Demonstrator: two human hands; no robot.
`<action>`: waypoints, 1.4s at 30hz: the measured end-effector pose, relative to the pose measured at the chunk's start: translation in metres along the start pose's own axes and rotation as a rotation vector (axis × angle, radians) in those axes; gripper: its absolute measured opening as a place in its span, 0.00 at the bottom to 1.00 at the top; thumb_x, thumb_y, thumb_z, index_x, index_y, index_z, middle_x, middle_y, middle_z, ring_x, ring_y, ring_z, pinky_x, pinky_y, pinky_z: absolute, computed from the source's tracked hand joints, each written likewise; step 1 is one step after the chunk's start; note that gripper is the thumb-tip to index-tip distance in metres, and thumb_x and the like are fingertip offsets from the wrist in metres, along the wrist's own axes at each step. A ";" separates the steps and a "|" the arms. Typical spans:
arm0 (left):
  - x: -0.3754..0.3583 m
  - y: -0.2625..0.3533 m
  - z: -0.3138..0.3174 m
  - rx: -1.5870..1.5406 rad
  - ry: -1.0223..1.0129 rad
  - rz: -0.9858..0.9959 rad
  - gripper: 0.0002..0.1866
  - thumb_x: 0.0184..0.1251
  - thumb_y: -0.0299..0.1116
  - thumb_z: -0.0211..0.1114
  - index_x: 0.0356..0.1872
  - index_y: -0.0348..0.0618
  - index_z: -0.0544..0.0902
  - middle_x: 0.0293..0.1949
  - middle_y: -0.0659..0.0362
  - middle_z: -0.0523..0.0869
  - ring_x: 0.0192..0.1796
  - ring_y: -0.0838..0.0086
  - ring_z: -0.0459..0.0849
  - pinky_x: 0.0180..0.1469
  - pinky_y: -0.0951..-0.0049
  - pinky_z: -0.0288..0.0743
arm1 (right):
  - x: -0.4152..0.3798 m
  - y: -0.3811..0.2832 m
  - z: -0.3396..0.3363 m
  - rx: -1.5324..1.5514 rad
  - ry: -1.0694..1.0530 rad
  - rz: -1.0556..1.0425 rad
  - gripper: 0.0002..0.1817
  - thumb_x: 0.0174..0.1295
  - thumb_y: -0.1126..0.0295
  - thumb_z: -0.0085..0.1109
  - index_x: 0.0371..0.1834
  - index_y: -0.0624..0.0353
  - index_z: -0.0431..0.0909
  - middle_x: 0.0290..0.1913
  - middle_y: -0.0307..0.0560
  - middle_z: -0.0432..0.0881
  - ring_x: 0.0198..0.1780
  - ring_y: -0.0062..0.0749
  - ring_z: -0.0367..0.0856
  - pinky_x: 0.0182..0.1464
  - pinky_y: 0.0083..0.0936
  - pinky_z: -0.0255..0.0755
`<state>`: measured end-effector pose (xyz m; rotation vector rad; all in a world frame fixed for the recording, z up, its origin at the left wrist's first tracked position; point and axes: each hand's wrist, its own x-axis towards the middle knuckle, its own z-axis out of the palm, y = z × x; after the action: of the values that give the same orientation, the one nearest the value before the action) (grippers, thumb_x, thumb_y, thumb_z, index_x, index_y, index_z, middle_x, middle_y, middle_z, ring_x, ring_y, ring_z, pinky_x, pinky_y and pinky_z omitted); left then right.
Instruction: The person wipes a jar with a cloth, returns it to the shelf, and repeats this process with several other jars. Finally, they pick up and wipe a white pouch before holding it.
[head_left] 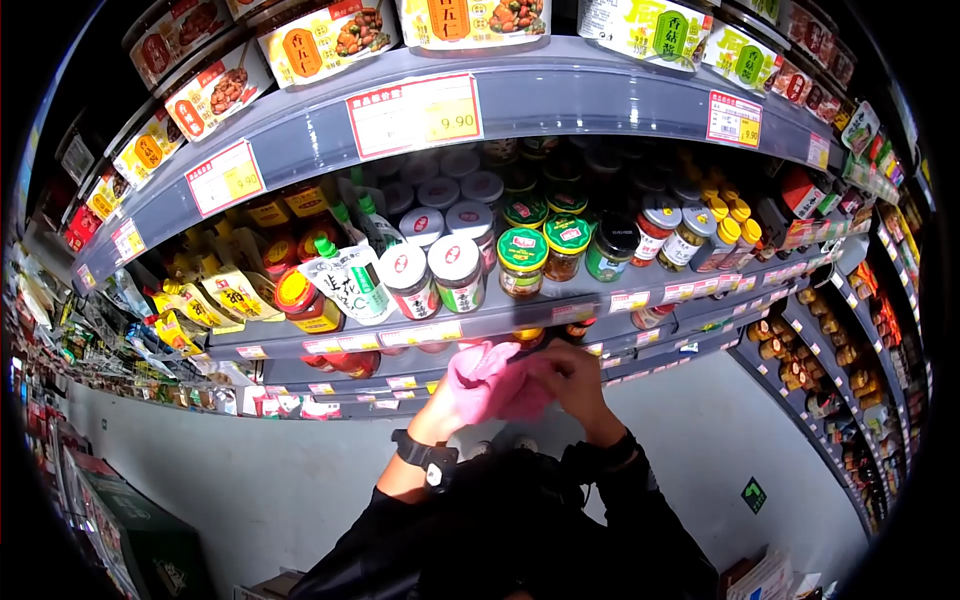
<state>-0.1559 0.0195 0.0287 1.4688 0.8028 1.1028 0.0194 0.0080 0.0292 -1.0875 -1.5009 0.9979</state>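
Note:
In front of the shelf I hold a crumpled pink cloth (482,385) with both hands. My left hand (437,414) is mostly covered by the cloth, which is bunched over its fingers. The fingers of my right hand (578,385) are curled in and press on the cloth's right side. Whether anything lies inside the cloth is hidden. Just beyond my hands, the shelf carries white-lidded jars (456,262), green-lidded jars (522,250), a dark-lidded jar (612,250) and a white pouch with a green cap (347,284).
An upper shelf edge (300,128) with price tags overhangs the jars and holds large labelled tubs (475,22). Lower shelf levels (375,388) sit below my hands. More stocked shelves (850,350) curve along the right. A dark green box (140,530) stands on the floor (240,470) at left.

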 end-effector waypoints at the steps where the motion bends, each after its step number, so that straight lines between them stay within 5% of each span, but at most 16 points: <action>1: -0.005 0.042 0.006 -0.292 0.014 -0.342 0.12 0.57 0.28 0.58 0.42 0.37 0.77 0.34 0.59 0.80 0.38 0.77 0.78 0.39 0.77 0.73 | 0.005 -0.002 0.006 0.103 0.029 0.058 0.11 0.40 0.77 0.66 0.29 0.66 0.77 0.25 0.40 0.72 0.28 0.21 0.72 0.29 0.14 0.66; 2: -0.008 0.038 0.004 -0.293 0.016 -0.344 0.12 0.57 0.28 0.58 0.42 0.37 0.77 0.34 0.59 0.80 0.38 0.77 0.78 0.39 0.77 0.73 | 0.011 -0.004 0.013 0.104 0.027 0.060 0.11 0.40 0.77 0.66 0.29 0.66 0.77 0.25 0.40 0.72 0.28 0.21 0.72 0.29 0.14 0.66; 4: -0.021 0.019 -0.001 0.277 0.034 0.115 0.15 0.53 0.26 0.59 0.44 0.39 0.76 0.34 0.60 0.79 0.37 0.77 0.78 0.40 0.74 0.73 | 0.025 -0.008 0.027 -0.058 0.006 -0.244 0.12 0.43 0.76 0.64 0.32 0.66 0.75 0.25 0.38 0.72 0.26 0.19 0.69 0.27 0.15 0.64; 5: -0.031 0.002 -0.010 -0.016 -0.093 -0.209 0.25 0.46 0.25 0.63 0.50 0.40 0.70 0.43 0.57 0.77 0.43 0.75 0.75 0.46 0.76 0.70 | 0.029 -0.013 0.031 -0.059 0.005 -0.242 0.12 0.43 0.76 0.64 0.32 0.66 0.75 0.25 0.38 0.72 0.26 0.19 0.69 0.27 0.15 0.64; 8: -0.041 -0.013 -0.020 0.226 -0.053 -0.224 0.31 0.43 0.28 0.67 0.53 0.38 0.67 0.46 0.55 0.75 0.46 0.71 0.74 0.50 0.72 0.68 | 0.041 -0.021 0.034 0.074 -0.083 0.049 0.17 0.45 0.70 0.64 0.39 0.60 0.72 0.25 0.39 0.73 0.26 0.23 0.70 0.29 0.21 0.66; 9: -0.034 0.003 -0.019 0.354 0.103 0.201 0.31 0.43 0.29 0.68 0.53 0.37 0.67 0.48 0.54 0.74 0.50 0.70 0.73 0.53 0.71 0.66 | 0.047 -0.015 0.031 -0.096 0.195 -0.057 0.18 0.45 0.70 0.65 0.39 0.60 0.72 0.27 0.38 0.72 0.28 0.24 0.69 0.32 0.21 0.66; 10: -0.036 0.007 -0.020 0.354 0.103 0.203 0.31 0.43 0.29 0.68 0.53 0.37 0.67 0.48 0.54 0.74 0.50 0.70 0.73 0.53 0.71 0.66 | 0.052 -0.012 0.028 -0.266 0.472 -0.160 0.18 0.44 0.70 0.66 0.38 0.61 0.71 0.30 0.38 0.72 0.30 0.24 0.69 0.36 0.21 0.66; 12: -0.045 0.009 -0.026 0.271 0.282 0.114 0.29 0.45 0.29 0.67 0.51 0.36 0.68 0.48 0.54 0.75 0.52 0.69 0.73 0.56 0.70 0.64 | 0.064 -0.009 0.024 -0.235 0.599 -0.230 0.21 0.42 0.68 0.67 0.40 0.60 0.70 0.32 0.40 0.71 0.33 0.26 0.68 0.37 0.22 0.65; 16: -0.042 0.025 -0.033 0.651 0.460 0.200 0.10 0.47 0.27 0.64 0.31 0.36 0.74 0.27 0.61 0.77 0.28 0.77 0.74 0.32 0.77 0.69 | 0.083 0.016 0.032 -0.581 0.740 -0.437 0.32 0.36 0.63 0.70 0.45 0.61 0.66 0.34 0.46 0.69 0.36 0.37 0.70 0.40 0.29 0.65; 18: -0.045 0.026 -0.043 0.831 0.309 0.199 0.10 0.49 0.28 0.62 0.32 0.36 0.74 0.29 0.60 0.77 0.29 0.76 0.74 0.31 0.76 0.70 | 0.087 0.015 0.047 -0.519 0.625 -0.087 0.36 0.31 0.58 0.71 0.46 0.62 0.66 0.35 0.49 0.70 0.40 0.42 0.70 0.44 0.31 0.64; 20: -0.050 0.016 -0.051 1.009 0.152 0.198 0.10 0.52 0.28 0.61 0.34 0.37 0.74 0.31 0.59 0.77 0.29 0.75 0.75 0.31 0.76 0.70 | 0.091 0.024 0.057 -0.686 0.697 -0.063 0.40 0.28 0.54 0.71 0.46 0.63 0.66 0.36 0.51 0.71 0.40 0.45 0.70 0.44 0.35 0.63; 24: -0.067 -0.024 -0.056 0.389 0.133 -0.160 0.17 0.63 0.36 0.49 0.50 0.39 0.69 0.44 0.55 0.76 0.44 0.67 0.76 0.46 0.71 0.72 | 0.101 0.019 0.066 -0.802 0.835 0.000 0.36 0.29 0.55 0.67 0.44 0.62 0.67 0.36 0.51 0.72 0.40 0.45 0.70 0.43 0.39 0.62; 26: -0.062 -0.021 -0.049 -1.207 0.271 -0.350 0.22 0.64 0.41 0.45 0.55 0.39 0.65 0.47 0.54 0.75 0.49 0.65 0.74 0.52 0.67 0.68 | 0.106 0.019 0.067 -0.812 0.878 0.005 0.34 0.29 0.56 0.67 0.42 0.61 0.68 0.36 0.50 0.72 0.39 0.45 0.70 0.43 0.39 0.62; 31: -0.071 -0.030 -0.053 -1.413 0.239 -0.361 0.29 0.60 0.44 0.53 0.58 0.37 0.60 0.57 0.49 0.66 0.59 0.60 0.65 0.62 0.61 0.54 | 0.106 0.029 0.066 -0.731 0.956 -0.077 0.31 0.26 0.57 0.68 0.37 0.59 0.69 0.31 0.47 0.73 0.36 0.43 0.71 0.39 0.38 0.63; 35: -0.086 -0.048 -0.063 -1.212 0.156 -0.251 0.27 0.60 0.33 0.53 0.59 0.37 0.58 0.57 0.52 0.66 0.60 0.63 0.64 0.63 0.63 0.52 | 0.099 0.031 0.062 -0.597 0.956 -0.229 0.34 0.26 0.63 0.71 0.41 0.59 0.67 0.35 0.51 0.70 0.38 0.44 0.70 0.40 0.37 0.64; 42: -0.067 -0.033 -0.054 -1.100 0.209 -0.120 0.27 0.60 0.33 0.55 0.60 0.39 0.58 0.58 0.54 0.66 0.59 0.64 0.66 0.62 0.61 0.58 | 0.065 0.000 0.030 -0.261 0.727 -0.608 0.40 0.27 0.75 0.71 0.49 0.59 0.59 0.42 0.48 0.67 0.44 0.37 0.68 0.46 0.30 0.64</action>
<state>-0.2268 -0.0169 -0.0179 0.3821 0.2867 1.2983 -0.0169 0.0683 0.0403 -0.9305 -1.2302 -0.0346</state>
